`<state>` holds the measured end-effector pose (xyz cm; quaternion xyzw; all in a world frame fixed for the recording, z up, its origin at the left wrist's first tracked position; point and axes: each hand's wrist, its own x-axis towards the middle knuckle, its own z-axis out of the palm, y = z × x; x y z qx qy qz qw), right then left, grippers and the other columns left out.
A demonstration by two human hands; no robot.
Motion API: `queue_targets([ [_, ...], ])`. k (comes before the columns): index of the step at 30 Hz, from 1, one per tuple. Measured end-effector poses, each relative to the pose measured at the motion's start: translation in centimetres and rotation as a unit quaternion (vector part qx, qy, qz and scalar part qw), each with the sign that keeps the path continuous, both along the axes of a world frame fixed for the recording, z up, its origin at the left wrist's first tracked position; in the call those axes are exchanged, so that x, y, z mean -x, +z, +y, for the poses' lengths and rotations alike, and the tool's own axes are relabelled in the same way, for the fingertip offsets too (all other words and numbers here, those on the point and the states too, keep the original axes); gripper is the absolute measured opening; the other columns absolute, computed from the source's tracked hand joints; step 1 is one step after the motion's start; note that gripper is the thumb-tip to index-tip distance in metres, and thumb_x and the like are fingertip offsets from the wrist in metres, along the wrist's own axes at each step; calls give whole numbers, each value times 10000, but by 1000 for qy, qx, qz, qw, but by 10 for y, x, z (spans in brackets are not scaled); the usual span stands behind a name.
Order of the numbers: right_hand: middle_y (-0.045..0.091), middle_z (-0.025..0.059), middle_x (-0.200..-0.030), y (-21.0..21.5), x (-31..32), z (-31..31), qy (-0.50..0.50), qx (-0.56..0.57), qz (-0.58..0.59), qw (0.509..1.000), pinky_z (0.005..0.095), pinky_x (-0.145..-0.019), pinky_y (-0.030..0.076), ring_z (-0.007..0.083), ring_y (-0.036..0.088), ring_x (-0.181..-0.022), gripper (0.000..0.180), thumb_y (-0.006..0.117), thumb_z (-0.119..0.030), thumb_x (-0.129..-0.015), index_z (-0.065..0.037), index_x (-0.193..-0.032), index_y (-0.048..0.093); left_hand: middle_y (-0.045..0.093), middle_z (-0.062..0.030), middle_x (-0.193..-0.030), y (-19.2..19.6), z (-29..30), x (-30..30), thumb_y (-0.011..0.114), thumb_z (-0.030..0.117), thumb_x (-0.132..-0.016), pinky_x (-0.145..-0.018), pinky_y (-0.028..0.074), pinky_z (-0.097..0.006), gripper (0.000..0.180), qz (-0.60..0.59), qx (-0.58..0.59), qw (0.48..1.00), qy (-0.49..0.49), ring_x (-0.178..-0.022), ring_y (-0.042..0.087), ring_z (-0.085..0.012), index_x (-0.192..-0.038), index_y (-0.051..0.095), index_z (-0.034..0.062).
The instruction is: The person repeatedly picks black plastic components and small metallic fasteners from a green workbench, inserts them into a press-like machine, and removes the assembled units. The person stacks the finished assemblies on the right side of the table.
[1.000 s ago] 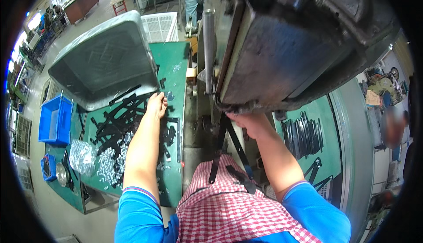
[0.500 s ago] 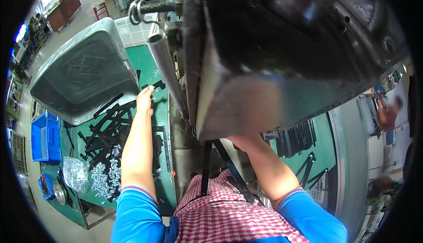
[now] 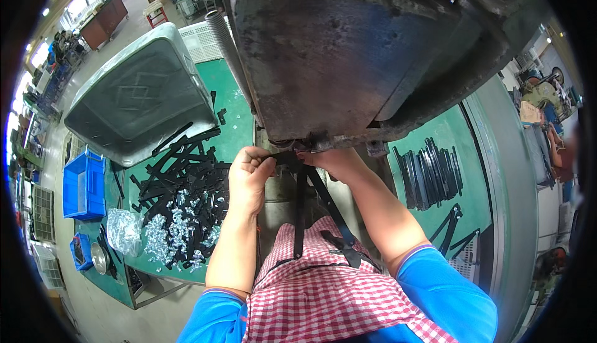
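Observation:
My left hand (image 3: pixel 249 172) and my right hand (image 3: pixel 326 158) meet under the dark head of a big metal press (image 3: pixel 354 51). Together they pinch the top joint of a set of black metal strips (image 3: pixel 300 209) that hang down in a V over my checked apron. Part of my right hand's fingers is hidden under the press. To the left lies a heap of loose black strips (image 3: pixel 180 181) mixed with small silvery rivets (image 3: pixel 168 234) on a green bench (image 3: pixel 233 94).
A grey upturned bin (image 3: pixel 140 97) stands at the back of the left bench. A blue crate (image 3: pixel 84 184) sits further left. On the right green bench (image 3: pixel 466 150) lie rows of finished black strips (image 3: pixel 429 172). Another person (image 3: pixel 559 147) works at the far right.
My left hand came back from the strip heap on the left bench to the press. It now grips the strip assembly beside my right hand. The camera also tilted closer under the press.

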<state>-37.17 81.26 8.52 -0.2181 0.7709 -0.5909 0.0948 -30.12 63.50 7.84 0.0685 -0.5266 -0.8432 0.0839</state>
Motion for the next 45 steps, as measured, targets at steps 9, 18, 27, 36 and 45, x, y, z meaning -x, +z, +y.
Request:
queue_targets([
  [9,484,-12,-652,4,-30,35,5,273,-338,901,210,-449,310,52,419,-503,223,728,-158,-732,-37,-822,564,593,-21,-767,6,28,2,617,-28,-815,-608,429,-193,118,53,163,985,29,-689,542,-68,-876,531,22],
  [18,560,26,-632,7,-27,9,-110,214,-228,943,208,-411,264,51,386,-447,185,659,-194,-814,-38,-755,578,605,-67,-833,-33,12,-9,581,149,-859,-668,460,-289,251,59,327,938,103,-754,588,-218,-1058,499,19],
  [27,491,20,-602,7,-18,12,-59,197,-234,950,194,-409,213,45,341,-458,132,626,-134,-814,-54,-770,530,523,-6,-749,-85,-78,-99,448,120,-932,-588,384,-197,188,-94,315,938,109,-637,444,-60,-1081,491,15],
  [36,521,-3,-698,2,4,10,-76,16,-119,990,234,-508,318,78,435,-586,159,664,-125,-777,-49,-899,597,552,-14,-748,-118,-148,-135,419,30,-897,-612,395,-220,178,-177,436,865,173,-650,480,-79,-1025,538,-4],
  [45,549,95,-1214,5,19,8,-4,-252,97,963,390,-964,366,269,490,-1138,369,568,-345,-854,-161,-1174,560,626,-83,-844,-120,-159,-120,484,25,-861,-723,457,-275,169,-173,559,799,136,-773,594,-162,-1000,578,5],
])
